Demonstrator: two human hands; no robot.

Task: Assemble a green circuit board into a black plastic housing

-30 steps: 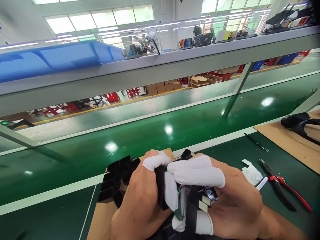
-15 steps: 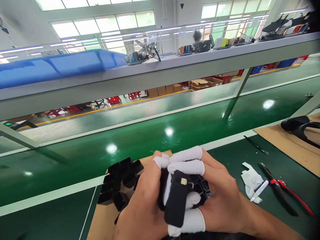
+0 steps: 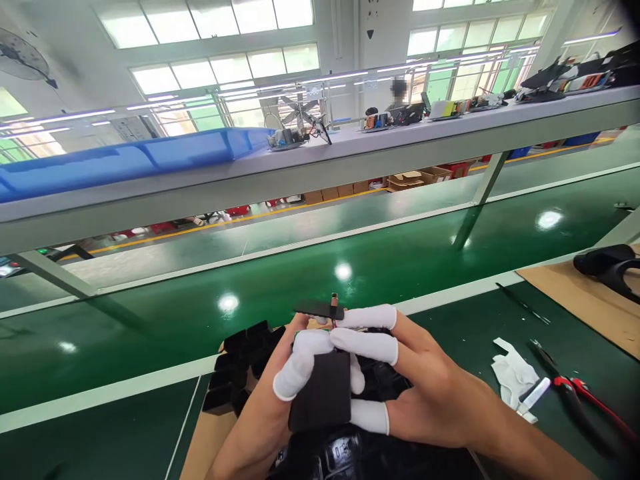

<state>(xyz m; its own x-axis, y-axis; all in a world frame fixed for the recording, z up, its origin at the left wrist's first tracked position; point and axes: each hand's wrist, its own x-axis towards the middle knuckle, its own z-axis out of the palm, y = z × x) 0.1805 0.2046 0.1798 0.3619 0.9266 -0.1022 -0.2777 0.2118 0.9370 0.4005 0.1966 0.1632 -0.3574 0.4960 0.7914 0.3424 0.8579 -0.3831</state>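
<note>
A small black box-shaped case (image 3: 321,395) is held between my hands, its flat side facing me. My left hand (image 3: 273,400) grips its left side, with a white-covered thumb on its top edge. My right hand (image 3: 420,393) holds the right side, white-covered fingertips at the top and lower edge. Beyond the case's top is a thin black plate (image 3: 317,309) with a small copper-coloured part standing on it, near my fingertips. A bit of red wire and a green edge show between plate and case. Glossy black cell-shaped pieces (image 3: 345,453) lie below the hands.
Several black open boxes (image 3: 235,367) stand on cardboard at left. To the right are white scraps (image 3: 515,377), red-and-black pliers (image 3: 565,383), tweezers (image 3: 523,303) and a black curved part (image 3: 607,263) on cardboard. A raised shelf (image 3: 390,150) crosses ahead, bearing a blue bin (image 3: 190,153).
The black plate has swung from in front of the hands to the far side, now seen nearly edge-on. The case's flat side has come into view. The camera view has tilted slightly upward.
</note>
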